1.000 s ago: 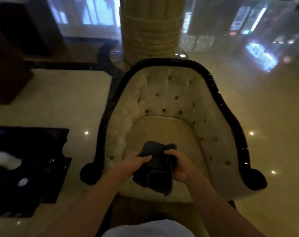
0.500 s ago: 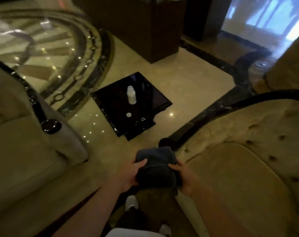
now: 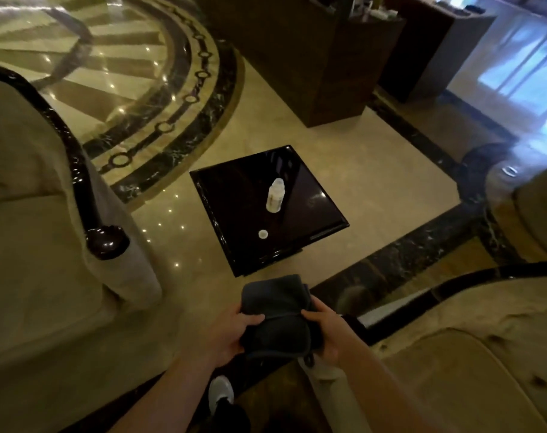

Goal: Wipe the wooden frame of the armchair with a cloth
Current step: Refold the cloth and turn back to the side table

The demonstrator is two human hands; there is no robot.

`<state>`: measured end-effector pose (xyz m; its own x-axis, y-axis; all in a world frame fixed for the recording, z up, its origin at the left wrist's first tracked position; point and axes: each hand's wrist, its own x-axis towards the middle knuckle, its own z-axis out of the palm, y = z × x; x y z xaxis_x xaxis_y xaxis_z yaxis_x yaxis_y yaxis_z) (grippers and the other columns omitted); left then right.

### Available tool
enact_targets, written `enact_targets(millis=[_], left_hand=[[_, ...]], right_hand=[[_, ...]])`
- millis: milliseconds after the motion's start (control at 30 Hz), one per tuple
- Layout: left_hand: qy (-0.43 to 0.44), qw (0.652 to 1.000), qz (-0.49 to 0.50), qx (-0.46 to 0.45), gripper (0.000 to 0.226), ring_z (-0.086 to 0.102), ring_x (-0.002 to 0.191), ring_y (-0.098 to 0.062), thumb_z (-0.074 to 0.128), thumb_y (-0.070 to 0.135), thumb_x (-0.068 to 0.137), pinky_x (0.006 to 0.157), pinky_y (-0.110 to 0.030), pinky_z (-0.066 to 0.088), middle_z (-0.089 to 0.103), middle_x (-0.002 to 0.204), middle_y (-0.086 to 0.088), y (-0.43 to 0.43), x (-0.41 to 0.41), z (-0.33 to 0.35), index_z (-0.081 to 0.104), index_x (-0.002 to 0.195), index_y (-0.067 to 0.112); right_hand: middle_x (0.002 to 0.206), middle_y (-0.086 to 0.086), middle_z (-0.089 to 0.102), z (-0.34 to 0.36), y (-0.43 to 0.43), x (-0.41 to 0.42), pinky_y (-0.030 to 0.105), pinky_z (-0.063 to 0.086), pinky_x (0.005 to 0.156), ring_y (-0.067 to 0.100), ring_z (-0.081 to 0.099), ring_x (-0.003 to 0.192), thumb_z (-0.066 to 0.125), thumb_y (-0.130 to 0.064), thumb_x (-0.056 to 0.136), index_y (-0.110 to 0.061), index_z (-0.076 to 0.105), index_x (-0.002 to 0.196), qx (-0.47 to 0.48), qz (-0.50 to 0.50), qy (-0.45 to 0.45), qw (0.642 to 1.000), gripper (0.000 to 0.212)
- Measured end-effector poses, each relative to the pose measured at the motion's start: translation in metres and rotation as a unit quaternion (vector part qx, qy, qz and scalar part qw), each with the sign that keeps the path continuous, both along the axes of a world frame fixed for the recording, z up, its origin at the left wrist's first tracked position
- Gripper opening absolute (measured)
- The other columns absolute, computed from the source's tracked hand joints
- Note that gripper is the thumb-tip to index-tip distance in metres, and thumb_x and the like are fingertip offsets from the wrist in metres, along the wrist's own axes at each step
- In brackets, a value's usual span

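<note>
Armchair frame (image 3: 472,278), a dark glossy wooden rail, edges the tufted armchair (image 3: 484,354) at lower right, its long axis climbing from beside the hands toward the right edge. Going left to right: a second upholstered chair (image 3: 31,245) with its own dark rail, a small black counter (image 3: 313,189) carrying a white bottle (image 3: 275,195), then the cloth (image 3: 278,317), bunched and dark, gripped on one side by the left hand (image 3: 231,335) and on the other by the right hand (image 3: 328,332), both closed around it. My judgement: fold it into a flat pad, then wipe along the rail's length.
</note>
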<state>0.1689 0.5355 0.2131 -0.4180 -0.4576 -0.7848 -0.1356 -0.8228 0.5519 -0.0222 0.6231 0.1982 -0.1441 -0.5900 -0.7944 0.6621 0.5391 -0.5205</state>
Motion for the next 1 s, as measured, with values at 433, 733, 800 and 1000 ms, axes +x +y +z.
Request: enact_targets(millis=[433, 733, 800, 1000], left_hand=[[-0.052, 0.990, -0.130, 0.016, 0.039, 0.066, 0.110, -0.042, 0.058, -0.003, 0.092, 0.101, -0.059, 0.051, 0.068, 0.121, -0.025, -0.139, -0.181, -0.059, 0.058, 0.130, 0.004], [-0.149, 0.983, -0.108, 0.000, 0.047, 0.059, 0.120, -0.040, 0.051, 0.006, 0.100, 0.104, -0.057, 0.049, 0.058, 0.138, -0.020, -0.277, -0.345, -0.176, 0.047, 0.146, 0.015], [-0.146, 0.985, -0.096, 0.002, 0.047, 0.060, 0.118, -0.040, 0.052, 0.008, 0.100, 0.103, -0.058, 0.049, 0.059, 0.136, -0.018, -0.306, -0.379, -0.215, 0.047, 0.145, 0.018], [-0.141, 0.988, -0.063, 0.020, 0.042, 0.063, 0.110, -0.033, 0.051, 0.014, 0.100, 0.090, -0.057, 0.057, 0.062, 0.128, -0.008, -0.374, -0.442, -0.317, 0.051, 0.140, 0.029]], right_hand=[[0.124, 0.017, 0.067, -0.058, -0.080, -0.123, 0.058, 0.059, 0.079, 0.041, 0.071, 0.100, 0.043, -0.006, 0.105, -0.030, 0.062, 0.127, 0.067, -0.215, 0.008, 0.974, 0.038], [0.123, 0.011, 0.067, -0.178, -0.243, -0.271, 0.052, 0.061, 0.073, 0.037, 0.072, 0.100, 0.042, -0.009, 0.104, -0.033, 0.057, 0.136, 0.108, -0.224, 0.022, 0.968, 0.044], [0.124, 0.009, 0.066, -0.213, -0.282, -0.308, 0.051, 0.062, 0.072, 0.036, 0.069, 0.104, 0.042, -0.010, 0.103, -0.037, 0.057, 0.134, 0.115, -0.215, 0.035, 0.969, 0.043], [0.123, 0.007, 0.065, -0.301, -0.356, -0.381, 0.049, 0.062, 0.076, 0.032, 0.067, 0.106, 0.046, -0.010, 0.102, -0.037, 0.060, 0.128, 0.127, -0.197, 0.034, 0.971, 0.040]])
